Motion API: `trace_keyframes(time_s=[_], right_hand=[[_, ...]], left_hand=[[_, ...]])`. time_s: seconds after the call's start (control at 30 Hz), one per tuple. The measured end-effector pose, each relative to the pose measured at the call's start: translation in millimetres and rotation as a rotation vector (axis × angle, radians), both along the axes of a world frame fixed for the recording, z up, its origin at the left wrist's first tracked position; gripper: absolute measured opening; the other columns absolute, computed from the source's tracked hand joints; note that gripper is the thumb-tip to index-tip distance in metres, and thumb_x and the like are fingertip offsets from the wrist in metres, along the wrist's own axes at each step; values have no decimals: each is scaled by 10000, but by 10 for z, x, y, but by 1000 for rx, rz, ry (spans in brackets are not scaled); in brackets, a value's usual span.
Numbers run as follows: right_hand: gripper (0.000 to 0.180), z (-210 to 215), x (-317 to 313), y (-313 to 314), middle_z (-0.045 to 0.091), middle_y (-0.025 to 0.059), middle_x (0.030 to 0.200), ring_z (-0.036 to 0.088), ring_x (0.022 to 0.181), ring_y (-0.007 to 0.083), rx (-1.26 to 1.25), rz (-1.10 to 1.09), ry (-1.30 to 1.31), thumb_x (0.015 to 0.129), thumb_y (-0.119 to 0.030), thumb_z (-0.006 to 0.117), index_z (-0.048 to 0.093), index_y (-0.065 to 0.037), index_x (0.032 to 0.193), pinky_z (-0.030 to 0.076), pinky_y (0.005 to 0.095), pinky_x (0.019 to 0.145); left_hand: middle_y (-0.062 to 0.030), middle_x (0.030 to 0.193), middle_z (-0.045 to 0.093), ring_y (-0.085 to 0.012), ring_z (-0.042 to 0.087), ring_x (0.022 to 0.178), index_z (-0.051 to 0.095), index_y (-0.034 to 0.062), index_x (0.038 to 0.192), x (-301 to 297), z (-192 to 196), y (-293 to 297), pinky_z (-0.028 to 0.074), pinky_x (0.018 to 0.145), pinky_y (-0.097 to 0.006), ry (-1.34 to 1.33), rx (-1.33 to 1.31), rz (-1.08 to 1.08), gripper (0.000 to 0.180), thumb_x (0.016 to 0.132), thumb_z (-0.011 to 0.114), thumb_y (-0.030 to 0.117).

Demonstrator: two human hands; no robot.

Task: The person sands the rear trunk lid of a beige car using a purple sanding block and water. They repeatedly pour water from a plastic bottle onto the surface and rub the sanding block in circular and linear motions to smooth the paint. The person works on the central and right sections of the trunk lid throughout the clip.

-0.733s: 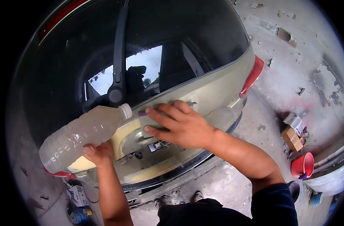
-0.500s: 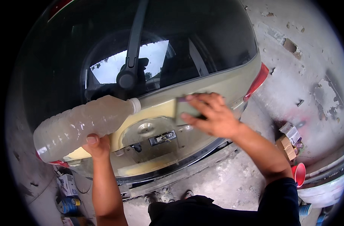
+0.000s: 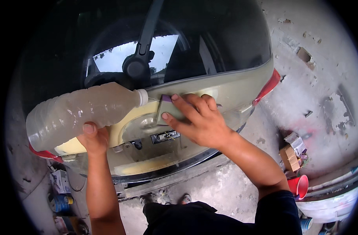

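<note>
My left hand (image 3: 93,138) grips a large clear plastic bottle (image 3: 81,113) of cloudy liquid, tipped on its side with its white neck pointing right at the car's rear panel. My right hand (image 3: 196,119) presses a small grey sanding block with a purple edge (image 3: 165,107) flat against the pale yellow-green tailgate (image 3: 234,92), just right of the bottle's mouth. Above them are the dark rear window and its wiper arm (image 3: 141,51). A bare latch opening (image 3: 163,136) sits below the block.
Red tail lights show at the right (image 3: 267,88) and lower left (image 3: 43,153) of the tailgate. On the concrete floor lie a red cup (image 3: 298,186), a small cardboard box (image 3: 290,156), a white tub rim (image 3: 332,203) and tape rolls (image 3: 61,203).
My right hand slid with the block from right of the panel's middle leftward to the bottle's mouth. The bottle stayed tipped, and the view drew closer to the tailgate.
</note>
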State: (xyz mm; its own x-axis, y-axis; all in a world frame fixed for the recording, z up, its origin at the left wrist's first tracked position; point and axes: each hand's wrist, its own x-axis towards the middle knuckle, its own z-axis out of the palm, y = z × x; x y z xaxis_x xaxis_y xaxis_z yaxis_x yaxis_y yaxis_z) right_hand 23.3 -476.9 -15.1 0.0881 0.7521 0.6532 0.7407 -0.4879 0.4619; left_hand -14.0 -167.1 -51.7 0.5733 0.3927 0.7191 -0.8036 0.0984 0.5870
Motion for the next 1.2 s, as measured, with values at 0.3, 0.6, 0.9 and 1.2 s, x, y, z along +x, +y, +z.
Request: trace_keyframes(time_s=[0.3, 0.6, 0.9, 1.2], right_hand=[[434, -217, -31, -236, 548, 132, 1310, 523, 1101, 280, 45, -36, 70, 745, -199, 680, 676, -241, 1177, 404, 378, 901], [434, -388, 106, -851, 528, 143, 1332, 515, 1110, 282, -17, -18, 81, 749, -198, 698, 672, -254, 1179, 412, 388, 900], [421, -218, 191, -1017, 539, 105, 1352, 541, 1119, 271, -60, -49, 30, 783, -243, 669, 626, -265, 1201, 408, 391, 906], [408, -160, 234, -940, 514, 115, 1373, 524, 1143, 275, -189, -10, -11, 776, -226, 659, 637, -282, 1180, 420, 403, 907]], left_hand=[[-132, 1300, 534, -282, 542, 1208, 408, -5, 1379, 29, 77, -114, 447, 1020, -429, -35, 7, 8, 884, 751, 799, 479], [-134, 1282, 544, -281, 538, 1206, 420, 3, 1377, 56, 89, -197, 433, 1029, -421, -49, 1, 19, 877, 743, 802, 474], [-131, 1316, 525, -277, 519, 1231, 390, -1, 1396, 23, 184, -178, 406, 1053, -416, -37, 5, 11, 876, 766, 784, 465], [-128, 1323, 515, -278, 509, 1242, 396, 16, 1395, -11, 181, -96, 404, 1060, -426, 42, -17, -17, 907, 737, 805, 487]])
